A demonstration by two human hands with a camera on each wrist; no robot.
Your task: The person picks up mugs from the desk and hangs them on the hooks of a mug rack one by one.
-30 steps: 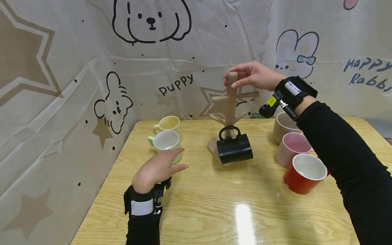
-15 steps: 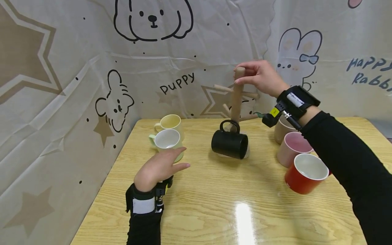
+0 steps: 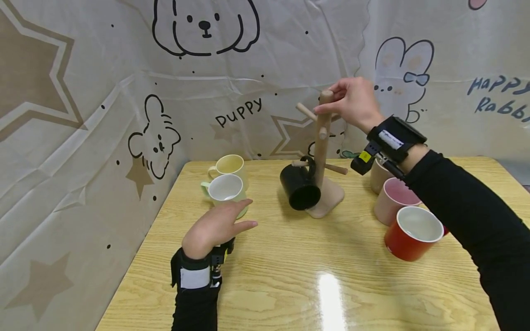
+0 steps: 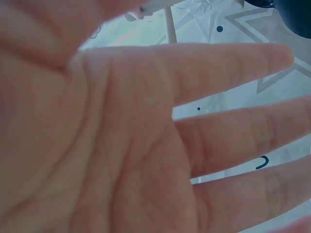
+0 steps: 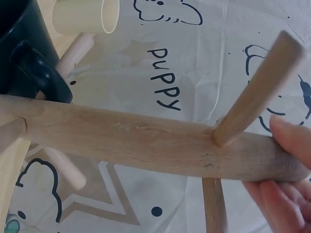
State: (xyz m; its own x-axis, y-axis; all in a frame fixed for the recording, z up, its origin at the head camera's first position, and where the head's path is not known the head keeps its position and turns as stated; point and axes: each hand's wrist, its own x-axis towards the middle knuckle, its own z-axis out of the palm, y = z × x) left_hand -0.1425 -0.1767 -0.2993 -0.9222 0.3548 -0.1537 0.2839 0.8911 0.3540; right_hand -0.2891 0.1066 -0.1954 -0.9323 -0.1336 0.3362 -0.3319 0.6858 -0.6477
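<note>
My right hand (image 3: 354, 102) grips the top of a wooden mug tree (image 3: 323, 151) between thumb and fingers. The right wrist view shows its post (image 5: 146, 141) close up, with the thumb and fingertips at one end. A black mug (image 3: 300, 186) hangs by its handle from a low peg on the left side, its mouth facing forward and down. My left hand (image 3: 215, 227) hovers in front of the pale green mug (image 3: 225, 191), fingers straight and spread, holding nothing; the left wrist view shows its bare palm (image 4: 121, 141).
A yellow mug (image 3: 230, 166) stands behind the pale green one at the left. On the right are a red mug (image 3: 407, 243), a pink mug (image 3: 391, 207) and a beige mug (image 3: 377, 177) partly behind my right wrist. A printed cloth (image 3: 248, 82) hangs behind the wooden table (image 3: 269, 285).
The mug tree has turned under my right hand and shifted slightly right. The black mug has swung from the front round to the left side. My left hand has barely moved.
</note>
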